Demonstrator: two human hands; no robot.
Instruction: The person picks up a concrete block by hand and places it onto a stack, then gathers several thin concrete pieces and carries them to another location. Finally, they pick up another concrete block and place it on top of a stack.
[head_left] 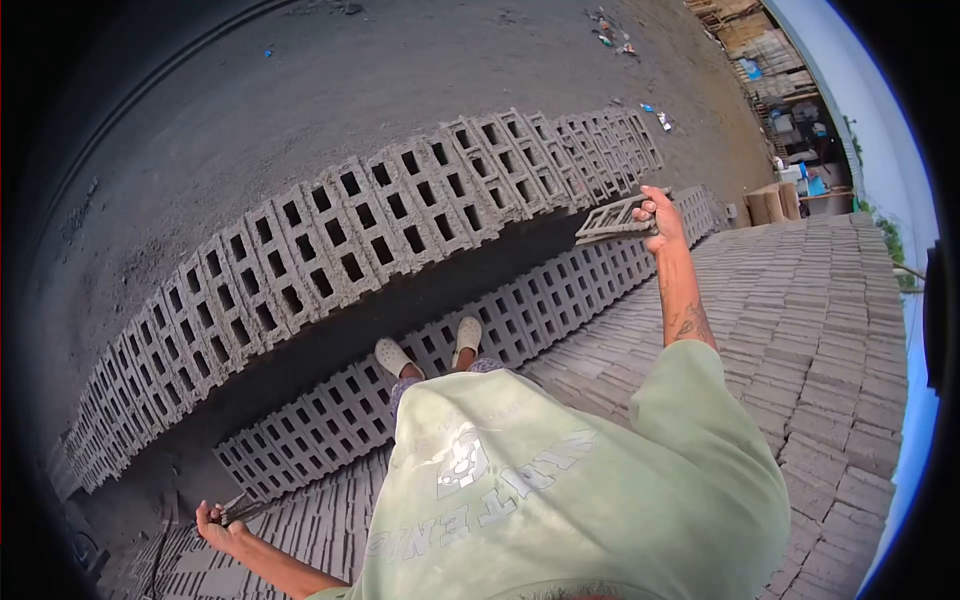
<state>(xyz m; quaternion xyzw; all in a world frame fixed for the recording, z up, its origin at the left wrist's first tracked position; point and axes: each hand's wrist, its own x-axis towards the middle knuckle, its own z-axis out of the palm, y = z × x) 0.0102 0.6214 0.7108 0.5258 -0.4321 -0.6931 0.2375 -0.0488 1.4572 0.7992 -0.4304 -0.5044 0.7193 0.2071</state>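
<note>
My right hand [655, 218] is closed around a grey open frame [612, 220] with slanting bars, held out over the far end of the block rows. My left hand [215, 522], stretched out at the lower left, has its fingers curled round a thin dark piece [238, 508] whose kind I cannot make out. Close to it ends a row of grey hollow concrete blocks [340, 410], on which my shoes [397, 357] stand. Parallel to that row runs a second, longer one of hollow blocks [380, 205], cavities facing up.
A dark gap [430, 290] separates the two rows. Stacked grey blocks [800, 320] rise on the right and more lie behind my left arm. Beyond the rows stretches bare dark ground [250, 120] with litter [618, 45]. A shed [800, 130] with clutter stands at upper right.
</note>
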